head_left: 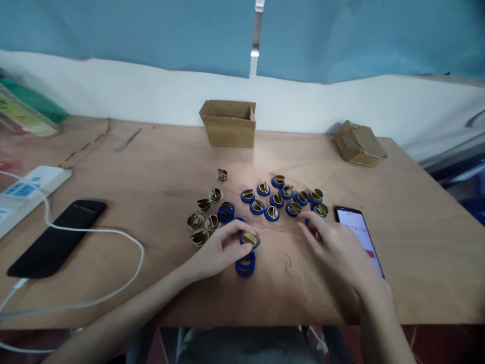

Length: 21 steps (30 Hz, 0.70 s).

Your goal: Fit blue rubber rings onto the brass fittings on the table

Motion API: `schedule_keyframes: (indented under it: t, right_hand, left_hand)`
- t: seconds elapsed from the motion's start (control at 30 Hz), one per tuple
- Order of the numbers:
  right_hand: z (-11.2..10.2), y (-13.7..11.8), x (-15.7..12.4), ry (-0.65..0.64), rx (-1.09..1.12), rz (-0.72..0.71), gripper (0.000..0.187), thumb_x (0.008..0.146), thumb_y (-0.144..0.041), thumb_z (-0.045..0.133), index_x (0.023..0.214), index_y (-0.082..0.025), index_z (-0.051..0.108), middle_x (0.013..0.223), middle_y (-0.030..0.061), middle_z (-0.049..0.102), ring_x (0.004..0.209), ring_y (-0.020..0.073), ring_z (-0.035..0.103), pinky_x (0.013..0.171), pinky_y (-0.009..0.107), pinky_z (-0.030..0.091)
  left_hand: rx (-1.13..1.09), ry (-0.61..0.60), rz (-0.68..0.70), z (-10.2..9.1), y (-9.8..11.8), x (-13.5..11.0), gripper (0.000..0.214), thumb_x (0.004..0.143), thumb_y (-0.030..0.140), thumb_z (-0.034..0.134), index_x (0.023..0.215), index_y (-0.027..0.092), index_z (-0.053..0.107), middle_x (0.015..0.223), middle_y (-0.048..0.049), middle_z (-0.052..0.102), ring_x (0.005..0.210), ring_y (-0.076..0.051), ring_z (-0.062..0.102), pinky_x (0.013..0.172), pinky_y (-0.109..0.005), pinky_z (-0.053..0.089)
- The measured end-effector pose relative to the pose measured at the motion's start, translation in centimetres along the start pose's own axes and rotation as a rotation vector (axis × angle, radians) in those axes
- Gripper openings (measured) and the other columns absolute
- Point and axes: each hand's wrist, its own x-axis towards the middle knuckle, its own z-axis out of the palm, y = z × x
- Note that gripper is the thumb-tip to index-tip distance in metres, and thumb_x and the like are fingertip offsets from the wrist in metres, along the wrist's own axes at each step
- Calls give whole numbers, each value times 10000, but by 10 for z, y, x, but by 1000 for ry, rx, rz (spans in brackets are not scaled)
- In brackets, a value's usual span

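Note:
My left hand [223, 247] pinches a round brass-coloured cap with a blue ring around it [250, 238] between thumb and fingers, just above the table. Loose blue rings [245, 265] lie directly below it, and more blue rings [226, 212] lie beyond the knuckles. To the left of that hand are several brass caps without rings [199, 236], each with a raised bar. My right hand [337, 242] is closed at the fingertips beside several blue-ringed caps [293, 209]. A bit of blue shows by its fingertips; what they hold is mostly hidden.
An open cardboard box [229, 132] stands by the wall, with a crumpled carton [359, 144] at the far right. A lit phone [358, 232] lies beside my right hand. At left are a black phone [56, 240], white cable [125, 233] and power strip [36, 189].

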Motion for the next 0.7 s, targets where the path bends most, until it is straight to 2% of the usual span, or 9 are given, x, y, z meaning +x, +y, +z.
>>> schedule_keyframes:
  t: [0.1, 0.17, 0.2, 0.33, 0.47, 0.7]
  right_hand:
    - [-1, 14, -21, -145, 96, 120, 248, 1004, -350, 474, 1136, -230, 647, 757, 31, 739, 624, 230, 703, 551, 296, 448]
    - [4, 17, -31, -242, 185, 155, 240, 997, -376, 491, 1142, -247, 631, 778, 24, 739, 677, 241, 720, 581, 301, 467]
    - [6, 16, -35, -250, 225, 171, 229, 991, -386, 498, 1120, -248, 628, 781, 23, 735, 689, 242, 720, 597, 304, 477]
    - [19, 11, -41, -209, 330, 237, 237, 992, -406, 488, 1124, -239, 590, 701, -5, 668, 637, 226, 687, 598, 307, 476]
    - [30, 7, -44, -208, 396, 245, 238, 1006, -398, 467, 1150, -255, 592, 709, -19, 650, 613, 202, 660, 609, 299, 475]
    - [39, 1, -64, -83, 419, 311, 283, 973, -444, 507, 1096, -223, 633, 647, -26, 604, 546, 185, 615, 551, 293, 459]
  left_hand:
    - [6, -57, -43, 3, -2, -2, 169, 917, 196, 689, 1076, 185, 633, 1188, -96, 687, 1069, -171, 666, 949, -308, 504]
    - [14, -84, -77, 5, -3, -3, 173, 903, 184, 698, 1062, 185, 630, 1166, -89, 683, 1066, -172, 662, 949, -308, 502]
    - [24, -92, -89, 5, -3, -3, 172, 900, 182, 698, 1058, 184, 630, 1158, -87, 680, 1067, -173, 658, 951, -310, 501]
    - [76, -97, -115, 7, -1, -4, 210, 914, 195, 671, 1120, 187, 626, 1154, -90, 645, 1081, -185, 644, 969, -334, 503]
    - [76, -95, -109, 7, 0, -4, 264, 919, 212, 663, 1177, 204, 606, 1178, -83, 607, 1088, -186, 645, 1003, -350, 492]
    - [41, -101, -140, 8, 1, -6, 265, 913, 207, 666, 1170, 215, 604, 1130, -69, 616, 1064, -185, 646, 975, -345, 501]
